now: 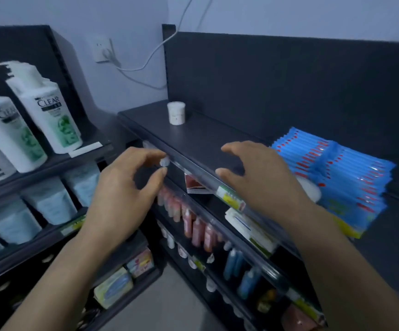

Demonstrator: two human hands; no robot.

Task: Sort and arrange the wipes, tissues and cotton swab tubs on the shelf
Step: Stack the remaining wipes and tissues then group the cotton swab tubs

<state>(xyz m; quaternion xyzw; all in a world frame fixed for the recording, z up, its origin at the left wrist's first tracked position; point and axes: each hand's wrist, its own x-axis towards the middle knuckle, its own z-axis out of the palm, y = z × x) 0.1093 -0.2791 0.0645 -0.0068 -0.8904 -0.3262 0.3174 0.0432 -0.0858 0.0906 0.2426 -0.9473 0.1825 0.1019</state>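
— What is hidden on the top shelf (205,139)?
— A white rounded object (311,190) is mostly covered by the right grip (263,177), so it cannot be identified.
— Can the print on the tub (176,113) be read?
— No, it is too small. The shampoo bottles (50,111) are blurred, and the leftmost is cut by the edge. The red bottles (195,226) below are smeared.

Single head-worn view, looking forward and down, close over the dark shelf (193,139), wide-angle
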